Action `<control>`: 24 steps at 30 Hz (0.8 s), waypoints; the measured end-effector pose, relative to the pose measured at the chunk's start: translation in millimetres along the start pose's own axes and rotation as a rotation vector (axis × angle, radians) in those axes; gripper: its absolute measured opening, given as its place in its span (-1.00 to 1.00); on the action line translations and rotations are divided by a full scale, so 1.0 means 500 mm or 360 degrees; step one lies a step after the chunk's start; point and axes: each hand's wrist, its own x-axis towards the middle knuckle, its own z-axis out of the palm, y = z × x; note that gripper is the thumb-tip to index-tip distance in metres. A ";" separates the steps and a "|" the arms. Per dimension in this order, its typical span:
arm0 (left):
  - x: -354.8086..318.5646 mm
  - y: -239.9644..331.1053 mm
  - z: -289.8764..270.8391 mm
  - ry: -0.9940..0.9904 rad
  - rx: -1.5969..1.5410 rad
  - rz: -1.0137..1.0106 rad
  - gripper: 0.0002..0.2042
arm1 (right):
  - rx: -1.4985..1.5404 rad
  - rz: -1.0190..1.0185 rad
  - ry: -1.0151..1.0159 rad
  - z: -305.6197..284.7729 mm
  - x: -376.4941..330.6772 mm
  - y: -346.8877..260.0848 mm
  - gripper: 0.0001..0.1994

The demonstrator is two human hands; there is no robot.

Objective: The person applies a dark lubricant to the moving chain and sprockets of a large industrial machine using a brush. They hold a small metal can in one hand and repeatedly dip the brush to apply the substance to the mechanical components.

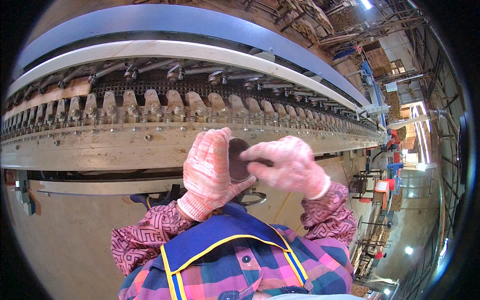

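Both my hands wear pink-and-white knit gloves and are held in front of my chest, at the near side of a long machine. My left hand (207,165) is wrapped around a round, dark brown, cup-like thing (237,159), its thumb below the near side and its fingers upright along the left. My right hand (287,165) comes in from the right, with forefinger and thumb drawn toward each other at the round thing's right side. Motion blurs it a little, and whatever lies between those fingertips cannot be made out.
The machine's beige metal rail (100,145) runs across in front, with a row of metal clamp arms (175,102) and springs. A wooden strip (55,96) lies within at left. A metal ring (254,198) shows below my hands. Stacked wood and equipment stand at right.
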 end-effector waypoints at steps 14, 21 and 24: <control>-0.011 -0.015 0.008 -0.0006 0.0021 0.0100 0.16 | 0.1171 0.0343 0.0164 0.033 -0.033 0.017 -0.70; -0.009 -0.010 0.000 -0.0176 0.0173 0.0074 0.48 | 0.2167 0.0656 0.0558 0.063 -0.113 0.085 -0.67; -0.008 -0.003 0.001 -0.0236 0.0181 0.0002 0.51 | 0.2157 0.0663 0.0707 0.095 -0.130 0.093 -0.68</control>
